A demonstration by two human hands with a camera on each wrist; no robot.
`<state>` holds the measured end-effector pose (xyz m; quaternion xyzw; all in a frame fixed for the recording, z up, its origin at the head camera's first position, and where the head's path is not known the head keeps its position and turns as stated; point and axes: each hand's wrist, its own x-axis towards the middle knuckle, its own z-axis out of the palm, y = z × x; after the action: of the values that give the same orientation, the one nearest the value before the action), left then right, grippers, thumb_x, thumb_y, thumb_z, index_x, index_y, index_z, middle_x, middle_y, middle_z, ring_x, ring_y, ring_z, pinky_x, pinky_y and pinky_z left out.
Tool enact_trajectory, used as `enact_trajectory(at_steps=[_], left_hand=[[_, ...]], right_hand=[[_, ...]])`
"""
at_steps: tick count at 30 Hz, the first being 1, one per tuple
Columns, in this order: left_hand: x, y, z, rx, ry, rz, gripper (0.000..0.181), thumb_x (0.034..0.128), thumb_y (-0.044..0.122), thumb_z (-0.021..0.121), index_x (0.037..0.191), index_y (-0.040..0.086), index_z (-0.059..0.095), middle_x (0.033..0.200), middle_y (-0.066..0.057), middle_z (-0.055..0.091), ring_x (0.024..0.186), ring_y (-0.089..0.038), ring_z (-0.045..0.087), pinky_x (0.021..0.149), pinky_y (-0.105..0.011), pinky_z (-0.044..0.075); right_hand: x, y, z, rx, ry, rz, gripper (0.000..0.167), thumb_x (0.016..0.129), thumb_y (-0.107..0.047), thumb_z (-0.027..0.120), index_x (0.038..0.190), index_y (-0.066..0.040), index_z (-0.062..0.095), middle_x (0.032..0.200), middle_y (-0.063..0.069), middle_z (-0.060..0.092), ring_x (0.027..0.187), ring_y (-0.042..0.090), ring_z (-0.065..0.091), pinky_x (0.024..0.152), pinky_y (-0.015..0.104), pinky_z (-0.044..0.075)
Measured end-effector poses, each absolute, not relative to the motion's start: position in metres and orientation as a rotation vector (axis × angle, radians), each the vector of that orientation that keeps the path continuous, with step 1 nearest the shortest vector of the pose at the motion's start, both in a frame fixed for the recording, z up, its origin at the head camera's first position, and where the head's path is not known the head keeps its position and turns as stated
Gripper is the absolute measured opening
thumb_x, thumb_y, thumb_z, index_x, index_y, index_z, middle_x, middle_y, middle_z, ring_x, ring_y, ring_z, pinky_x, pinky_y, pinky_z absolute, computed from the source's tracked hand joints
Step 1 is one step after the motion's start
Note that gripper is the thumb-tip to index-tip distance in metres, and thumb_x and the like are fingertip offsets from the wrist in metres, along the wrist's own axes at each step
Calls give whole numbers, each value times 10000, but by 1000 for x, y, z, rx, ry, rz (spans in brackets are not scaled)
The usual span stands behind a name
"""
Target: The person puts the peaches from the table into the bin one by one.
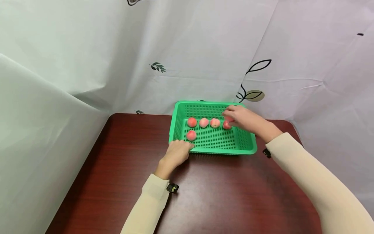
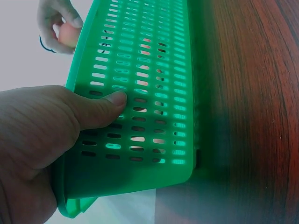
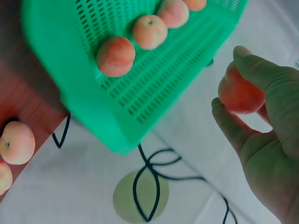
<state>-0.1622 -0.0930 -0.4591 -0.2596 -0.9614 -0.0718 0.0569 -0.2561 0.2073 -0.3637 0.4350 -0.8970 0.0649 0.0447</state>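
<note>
A green plastic basket [image 1: 222, 151] with slotted walls holds several pinkish-red peaches. Four-sided and shallow, it has a row of peaches [image 1: 204, 122] along its back and one peach [image 1: 191, 135] nearer the front left. My left hand [image 1: 177, 152] grips the basket's front rim near the left corner; in the left wrist view its thumb presses the outer wall, and its other fingers are hidden. Above the back right part of the basket, my right hand [image 1: 242, 117] pinches a red peach [image 3: 240, 93] between thumb and fingers, apart from the basket.
The basket stands on a dark red wooden table [image 1: 131, 162], close to a pale curtain [image 1: 204, 48] with leaf prints. Outside the basket, two peaches [image 3: 17, 143] lie on the table in the right wrist view; the right arm hides that spot from the head view.
</note>
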Motion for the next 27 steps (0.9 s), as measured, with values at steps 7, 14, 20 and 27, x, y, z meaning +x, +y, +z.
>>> enact_trajectory(at_steps=[7,14,20,27], left_hand=[[-164,-93,-457,-783,-2917,-219,439,874,-53,601,627,216,358,568,32,287,526,-168,269,439,-327,225],[-167,-91,-453,-776,-2932,-215,450,889,-35,602,627,222,341,581,31,261,542,-177,244,455,-326,209],[-166,-93,-454,-782,-2942,-208,451,889,-30,608,624,221,342,580,39,261,548,-164,243,450,-322,215],[-166,-95,-453,-782,-2932,-199,421,890,-27,613,628,209,383,560,29,308,515,-174,297,443,-335,236]], right_hand=[[-271,177,-374,1462,-2795,126,405,839,-159,862,1205,-88,706,1148,110,663,987,322,635,894,486,520],[-280,162,-375,1482,-2888,78,419,863,-170,844,1248,-118,690,1217,103,656,1076,338,626,925,467,531],[-283,149,-386,1573,-2908,23,379,903,-168,805,1256,-137,670,1231,127,601,1050,288,646,879,409,560],[-286,132,-401,1662,-2978,64,324,933,-123,765,1219,-165,620,1166,45,587,923,189,593,825,336,517]])
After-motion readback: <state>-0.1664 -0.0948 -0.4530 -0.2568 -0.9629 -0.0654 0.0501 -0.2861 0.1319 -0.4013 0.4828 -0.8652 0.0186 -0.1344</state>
